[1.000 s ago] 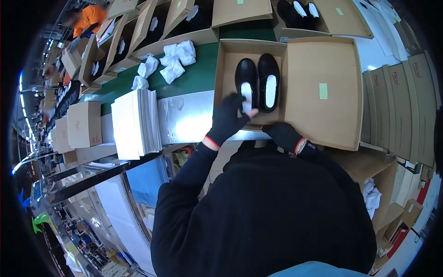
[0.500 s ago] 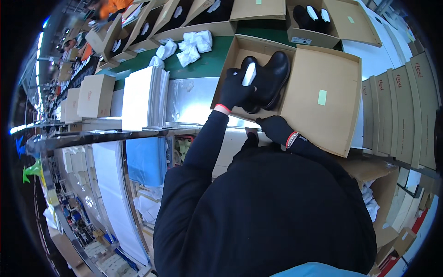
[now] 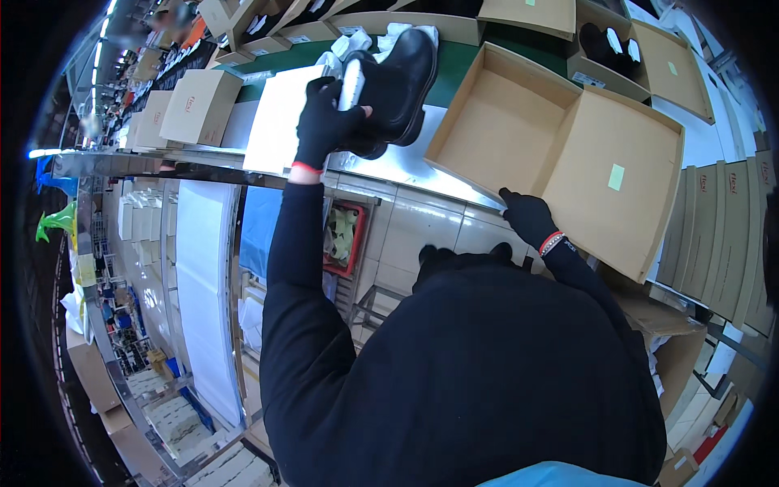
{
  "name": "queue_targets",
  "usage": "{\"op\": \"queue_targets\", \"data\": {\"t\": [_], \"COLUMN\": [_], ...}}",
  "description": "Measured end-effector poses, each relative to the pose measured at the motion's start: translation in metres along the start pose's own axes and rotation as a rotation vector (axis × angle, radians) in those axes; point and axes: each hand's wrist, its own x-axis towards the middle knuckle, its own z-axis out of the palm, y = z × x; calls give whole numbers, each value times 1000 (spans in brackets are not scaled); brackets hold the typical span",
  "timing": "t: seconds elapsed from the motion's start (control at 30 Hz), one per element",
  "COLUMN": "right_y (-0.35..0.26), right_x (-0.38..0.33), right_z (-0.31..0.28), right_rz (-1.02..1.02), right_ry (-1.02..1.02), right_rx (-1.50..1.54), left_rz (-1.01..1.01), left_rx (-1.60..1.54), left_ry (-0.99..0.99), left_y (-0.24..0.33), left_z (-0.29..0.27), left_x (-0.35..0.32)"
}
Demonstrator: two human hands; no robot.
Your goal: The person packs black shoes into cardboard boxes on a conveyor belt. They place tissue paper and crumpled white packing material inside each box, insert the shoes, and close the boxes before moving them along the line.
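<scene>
My left hand (image 3: 322, 120), in a black glove with some bare fingertips, grips a pair of black ankle boots (image 3: 403, 88) above the work surface. White paper (image 3: 352, 83) sticks out of the nearer boot. To the right of the boots lies an open cardboard shoe box (image 3: 505, 122), bare inside, its lid (image 3: 645, 195) folded out to the right with a pale green sticker (image 3: 617, 177). At the box's near corner my gloved right hand (image 3: 529, 219) holds the edge, fingers closed on it. The boots partly cover a stack of white paper sheets (image 3: 280, 122).
Crumpled white paper (image 3: 351, 43) lies on a green belt (image 3: 454, 69) behind the boots. Open boxes with dark shoes line the far side, one (image 3: 596, 77) at upper right. Closed boxes (image 3: 203, 105) stand at left; upright boxes (image 3: 714, 227) line the right. A metal rail (image 3: 195, 168) runs along the near edge.
My left hand has lifted the boots out of the box and carried them left, over the white sheets. My right hand stays at the box's near corner. The view has shifted.
</scene>
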Motion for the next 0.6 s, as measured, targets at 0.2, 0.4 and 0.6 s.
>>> {"op": "queue_targets", "data": {"t": [0.2, 0.4, 0.6], "right_y": [-9, -25, -43], "right_x": [1, 5, 15], "right_z": [-7, -58, -82], "right_rz": [76, 212, 295], "right_ry": [-48, -103, -106], "right_rx": [-54, -25, 65], "left_rz": [-21, 298, -209], "left_rx": [346, -165, -323], "left_ry": [57, 232, 205], "left_y": [-92, -92, -209], "left_z": [93, 30, -62], "left_x": [-24, -91, -197]}}
